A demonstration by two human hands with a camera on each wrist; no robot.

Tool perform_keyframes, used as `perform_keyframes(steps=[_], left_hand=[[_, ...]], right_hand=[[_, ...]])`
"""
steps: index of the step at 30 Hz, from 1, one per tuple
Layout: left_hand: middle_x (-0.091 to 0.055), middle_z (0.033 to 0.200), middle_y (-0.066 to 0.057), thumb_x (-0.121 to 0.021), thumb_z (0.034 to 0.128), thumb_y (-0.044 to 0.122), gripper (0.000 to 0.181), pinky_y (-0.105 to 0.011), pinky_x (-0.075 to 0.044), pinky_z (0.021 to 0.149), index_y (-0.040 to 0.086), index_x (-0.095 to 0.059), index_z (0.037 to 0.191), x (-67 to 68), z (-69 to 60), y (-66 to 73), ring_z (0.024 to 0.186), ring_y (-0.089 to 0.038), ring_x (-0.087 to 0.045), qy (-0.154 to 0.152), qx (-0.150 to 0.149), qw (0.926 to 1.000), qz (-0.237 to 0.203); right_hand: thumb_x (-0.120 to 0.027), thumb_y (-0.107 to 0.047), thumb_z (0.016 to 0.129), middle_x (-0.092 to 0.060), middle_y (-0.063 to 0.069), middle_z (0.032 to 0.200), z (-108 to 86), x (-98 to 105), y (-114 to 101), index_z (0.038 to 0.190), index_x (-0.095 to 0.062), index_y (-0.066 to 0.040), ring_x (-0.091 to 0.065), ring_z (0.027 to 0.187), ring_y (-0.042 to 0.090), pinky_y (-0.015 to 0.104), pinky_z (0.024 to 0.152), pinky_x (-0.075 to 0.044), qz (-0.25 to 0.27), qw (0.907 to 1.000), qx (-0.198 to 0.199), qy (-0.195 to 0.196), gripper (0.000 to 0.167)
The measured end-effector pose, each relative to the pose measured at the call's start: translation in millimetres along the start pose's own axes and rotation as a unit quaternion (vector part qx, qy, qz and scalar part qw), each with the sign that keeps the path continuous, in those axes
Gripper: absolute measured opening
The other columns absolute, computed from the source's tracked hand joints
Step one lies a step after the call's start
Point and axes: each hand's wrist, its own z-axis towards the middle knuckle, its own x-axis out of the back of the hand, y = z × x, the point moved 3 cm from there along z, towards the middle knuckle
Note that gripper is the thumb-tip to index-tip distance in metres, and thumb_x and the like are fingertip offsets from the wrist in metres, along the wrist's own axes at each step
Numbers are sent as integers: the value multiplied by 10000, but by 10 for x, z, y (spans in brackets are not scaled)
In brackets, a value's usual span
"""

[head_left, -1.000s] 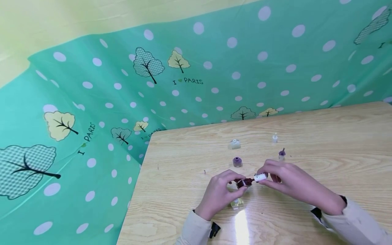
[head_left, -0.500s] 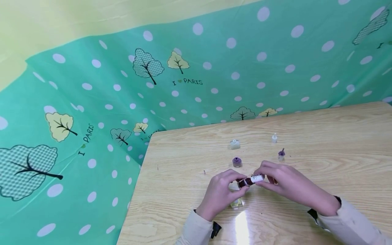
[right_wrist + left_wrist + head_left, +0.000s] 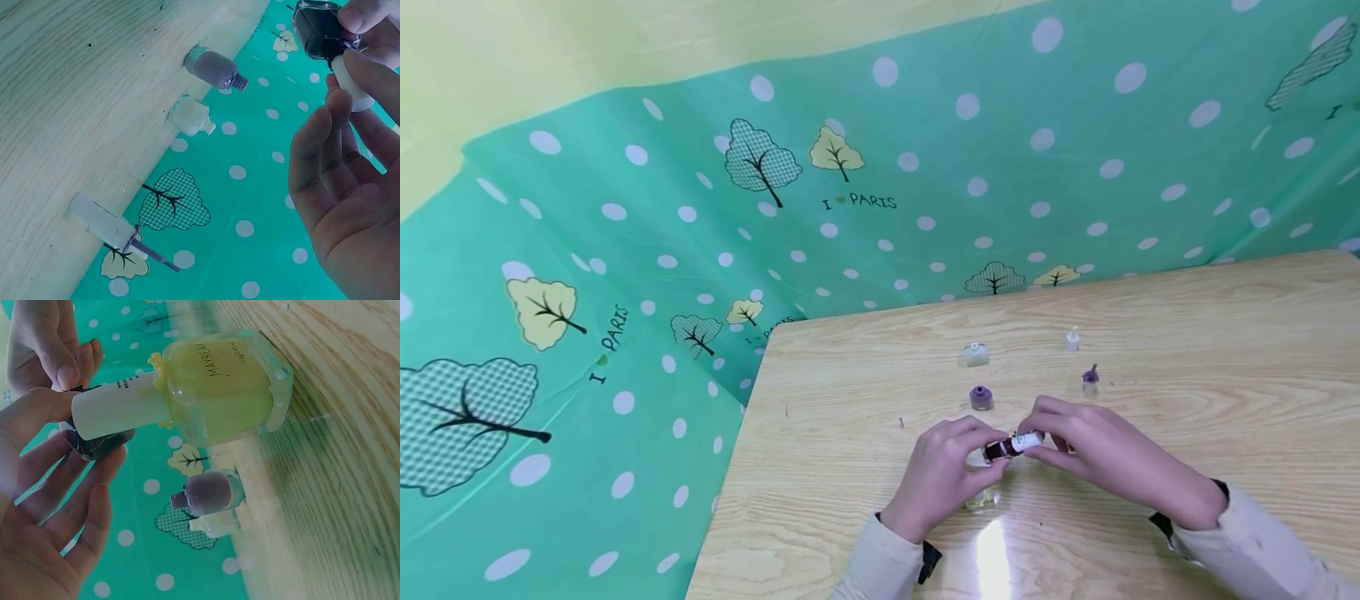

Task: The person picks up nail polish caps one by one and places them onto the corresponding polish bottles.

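Observation:
My left hand (image 3: 942, 473) pinches a small dark red polish bottle (image 3: 997, 451) between thumb and fingers, tilted on its side above the table. White and cylindrical, its cap (image 3: 1027, 442) is held by the thumb and fingers of my right hand (image 3: 1097, 442) and meets the bottle neck. In the right wrist view the dark bottle (image 3: 319, 30) and white cap (image 3: 353, 87) touch at the neck. A yellow bottle (image 3: 219, 387) with a white cap stands just beyond the left hand in the left wrist view, partly covering the dark bottle (image 3: 99, 445).
An uncapped purple bottle (image 3: 981, 398) and an uncapped clear-white bottle (image 3: 976, 354) stand behind the hands. To their right, a purple-brushed cap (image 3: 1090, 381) and a white cap (image 3: 1072, 339) stand brush up on the wooden table (image 3: 820, 467). A patterned green cloth (image 3: 925, 167) hangs behind.
My right hand has moved left and slightly down, bringing the white cap from a gap, with its dark brush showing, up against the dark bottle's neck. The left hand has barely moved.

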Motion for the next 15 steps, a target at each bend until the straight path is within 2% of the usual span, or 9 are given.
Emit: perform_keyframes(steps=[15], left_hand=[[-736, 955, 71, -799, 817, 199, 213, -86, -484, 727, 152, -756, 1021, 2, 32, 18, 773, -50, -674, 23, -20, 10000, -2]], right_hand=[[-729, -274, 900, -584, -196, 871, 23, 3, 4, 945, -713, -257, -396, 597, -83, 139, 513, -389, -45, 9999, -102, -101, 50]])
